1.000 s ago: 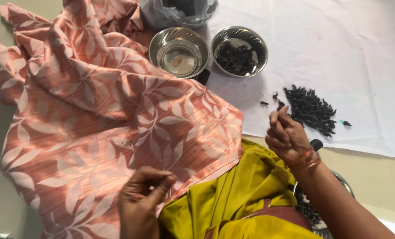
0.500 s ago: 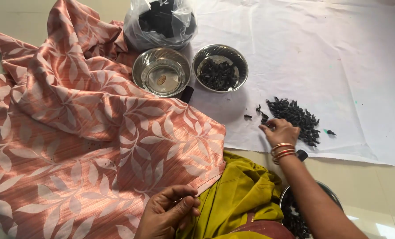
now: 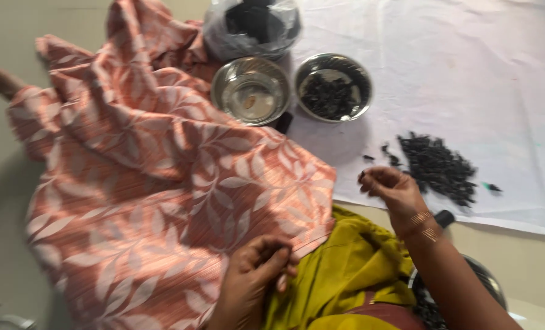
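Observation:
My left hand [image 3: 257, 278] rests low at the edge of a pink cloth with a white leaf pattern [image 3: 150, 183], its fingers curled; whether they pinch something small is unclear. My right hand [image 3: 391, 189], bangles on the wrist, hovers beside a heap of small black pieces [image 3: 437, 165] on a white sheet [image 3: 468, 73], fingertips pinched on a small black piece. Two steel bowls stand beyond: one nearly empty [image 3: 251, 91], one holding black pieces [image 3: 333, 88].
A clear plastic bag with dark contents [image 3: 251, 24] sits behind the bowls. Olive-yellow cloth [image 3: 340, 275] covers my lap. A dark round pan with black pieces [image 3: 462, 293] lies at lower right. A small green speck [image 3: 489, 186] lies by the heap.
The view has shifted, so everything sits lower and more to the right. My right hand has drawn back from the heap towards me. My left hand stays at the cloth's edge.

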